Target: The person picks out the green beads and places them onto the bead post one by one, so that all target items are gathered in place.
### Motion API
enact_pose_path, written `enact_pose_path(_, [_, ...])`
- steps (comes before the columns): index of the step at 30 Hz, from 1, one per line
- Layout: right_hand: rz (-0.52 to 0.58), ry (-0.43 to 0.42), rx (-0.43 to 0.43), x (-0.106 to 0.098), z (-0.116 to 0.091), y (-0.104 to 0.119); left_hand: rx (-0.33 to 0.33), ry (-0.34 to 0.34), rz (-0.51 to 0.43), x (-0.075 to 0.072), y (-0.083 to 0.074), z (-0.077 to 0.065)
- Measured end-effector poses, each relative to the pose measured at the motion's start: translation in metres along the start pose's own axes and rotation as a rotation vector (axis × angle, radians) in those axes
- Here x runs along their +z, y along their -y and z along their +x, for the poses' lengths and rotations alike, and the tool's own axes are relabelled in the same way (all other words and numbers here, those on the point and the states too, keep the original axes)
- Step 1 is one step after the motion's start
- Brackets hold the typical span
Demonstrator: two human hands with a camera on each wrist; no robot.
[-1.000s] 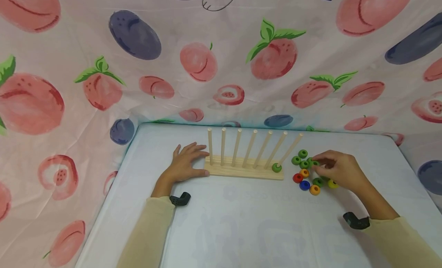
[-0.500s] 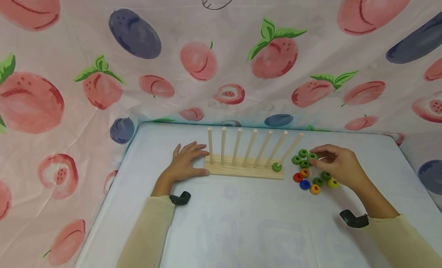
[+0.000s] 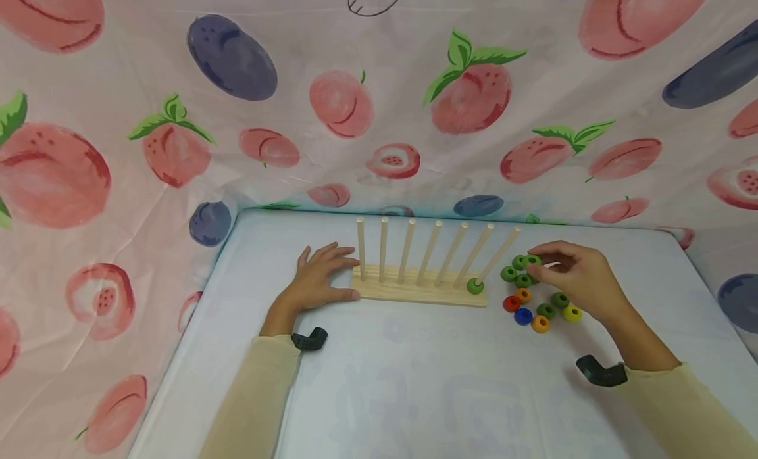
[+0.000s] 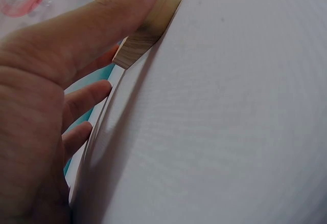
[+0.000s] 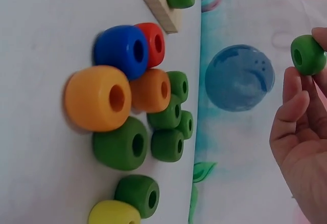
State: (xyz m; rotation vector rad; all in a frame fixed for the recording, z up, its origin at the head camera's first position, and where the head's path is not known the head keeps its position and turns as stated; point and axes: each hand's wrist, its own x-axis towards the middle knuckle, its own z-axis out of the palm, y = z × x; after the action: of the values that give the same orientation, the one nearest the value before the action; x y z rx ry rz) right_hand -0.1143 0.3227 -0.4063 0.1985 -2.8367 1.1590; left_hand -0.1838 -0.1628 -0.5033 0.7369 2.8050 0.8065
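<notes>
A pale wooden peg stand (image 3: 414,291) with a row of several upright rods stands mid-table. One green bead (image 3: 475,286) sits at the foot of its rightmost rod. My left hand (image 3: 316,281) holds the stand's left end, thumb (image 4: 117,12) on the front edge and index finger behind; its other fingers are spread. Between thumb and fingertips, my right hand (image 3: 583,281) pinches another green bead (image 5: 308,55), raised above the table with its hole showing in the right wrist view. In the head view this bead overlaps the loose green beads behind it.
Right of the stand lie loose beads: several green (image 5: 122,142), a red bead (image 3: 512,304), a blue bead (image 3: 524,316), two orange ones (image 5: 97,98) and a yellow bead (image 3: 572,313). A fruit-patterned cloth (image 3: 355,45) hangs behind the white table (image 3: 414,380).
My right hand has lifted a green bead out of the pile and moved slightly up and left with it. The left hand and the stand have stayed put.
</notes>
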Motion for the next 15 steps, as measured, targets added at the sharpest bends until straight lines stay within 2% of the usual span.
enact_pose_path(15, [0.037,-0.081,0.048,0.002,0.006,0.016,-0.003,0.001,0.001,0.001,0.000,0.000])
